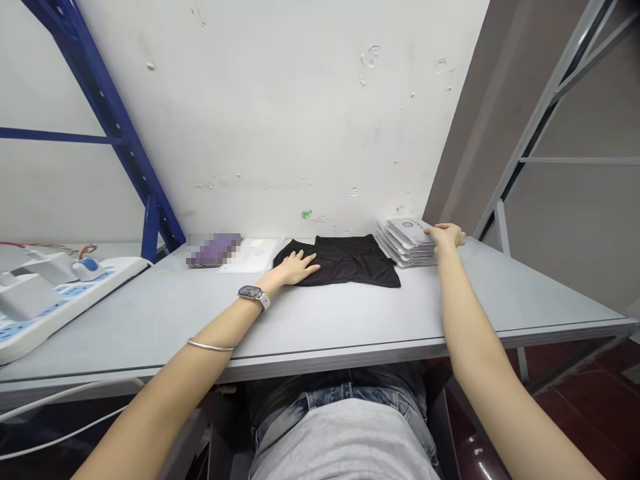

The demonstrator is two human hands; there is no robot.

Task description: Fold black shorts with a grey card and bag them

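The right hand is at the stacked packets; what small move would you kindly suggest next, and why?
Perhaps lift the top packet, since the right hand has its fingers at that packet's edge while the left hand rests on the black cloth.

Free room over the near tabletop (350,317) between the forearms (463,293), with wall (280,120) behind, packet stack (400,250) right, power strip (90,295) far left.

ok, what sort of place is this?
Probably a workshop or stockroom workstation: a plain gray worktable beside a blue metal frame, a power strip with chargers plugged in, and a stack of flat packets beside folded black fabric.
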